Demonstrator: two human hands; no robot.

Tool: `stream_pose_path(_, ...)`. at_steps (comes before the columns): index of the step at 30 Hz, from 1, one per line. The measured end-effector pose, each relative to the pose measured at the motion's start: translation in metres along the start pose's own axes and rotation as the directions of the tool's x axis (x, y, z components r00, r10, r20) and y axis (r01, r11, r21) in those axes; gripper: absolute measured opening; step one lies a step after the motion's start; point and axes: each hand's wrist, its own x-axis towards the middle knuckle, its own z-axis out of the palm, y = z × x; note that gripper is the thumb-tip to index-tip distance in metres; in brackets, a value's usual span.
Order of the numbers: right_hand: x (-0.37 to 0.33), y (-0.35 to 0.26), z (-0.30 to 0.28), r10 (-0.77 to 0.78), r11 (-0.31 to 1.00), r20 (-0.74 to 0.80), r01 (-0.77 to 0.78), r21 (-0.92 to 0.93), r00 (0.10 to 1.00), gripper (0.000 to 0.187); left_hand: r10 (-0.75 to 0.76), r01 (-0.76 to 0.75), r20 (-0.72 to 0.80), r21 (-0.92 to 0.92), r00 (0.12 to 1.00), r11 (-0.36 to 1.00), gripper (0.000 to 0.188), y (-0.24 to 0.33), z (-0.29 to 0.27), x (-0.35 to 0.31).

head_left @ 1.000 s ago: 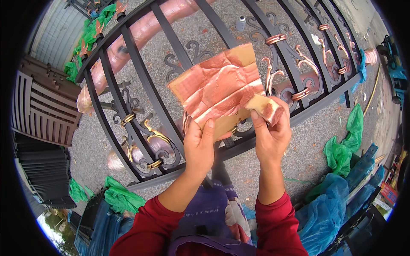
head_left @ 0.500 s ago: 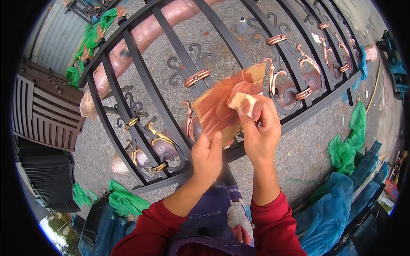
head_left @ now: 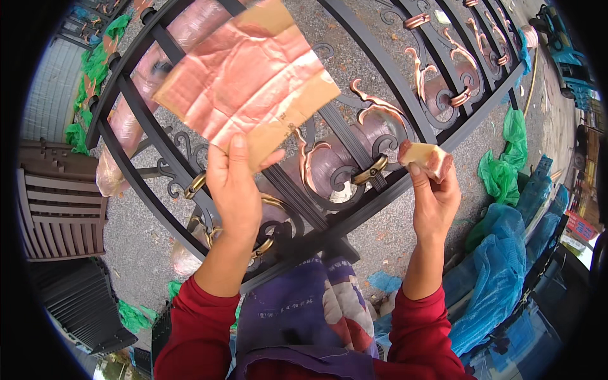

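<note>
My left hand [head_left: 234, 190] is closed on the lower edge of a creased piece of cardboard [head_left: 244, 79], smeared with copper-pink paint. The cardboard is held up over the left part of a black metal railing [head_left: 351, 218]. Between the thumb and fingers of my right hand [head_left: 434, 206] is a small cream sponge [head_left: 419, 156] with reddish-brown paint on its ends. The sponge is apart from the cardboard, above the railing's lower rail. Left of the sponge, a gold-coloured collar [head_left: 369, 170] wraps a bar, close to a copper-tinted scroll [head_left: 383, 114].
Plastic-wrapped rolls [head_left: 120, 149] lie under the railing. Brown slatted panels [head_left: 63, 209] stand at the left. Green netting [head_left: 500, 174] and blue mesh sheeting [head_left: 487, 278] lie at the right. A purple apron [head_left: 285, 304] covers my front.
The sponge was against the cardboard before; now the two are well apart. My left hand has moved left and up with the cardboard, my right hand to the right. The view has shifted.
</note>
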Motion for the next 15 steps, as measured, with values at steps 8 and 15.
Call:
stream_pose_path(8, -0.055, 0.001, 0.035, 0.008, 0.915, 0.014, -0.002, -0.404, 1.000, 0.025, 0.312, -0.313, -0.025, -0.020, 0.950, 0.950, 0.018, -0.003, -0.051, 0.144)
stream_pose_path(15, -0.054, 0.013, 0.058, -0.103, 0.810, -0.057, 0.050, -0.584, 0.993, 0.021, 0.324, -0.323, -0.041, 0.033, 0.945, 0.946, 0.023, -0.019, -0.051, 0.155)
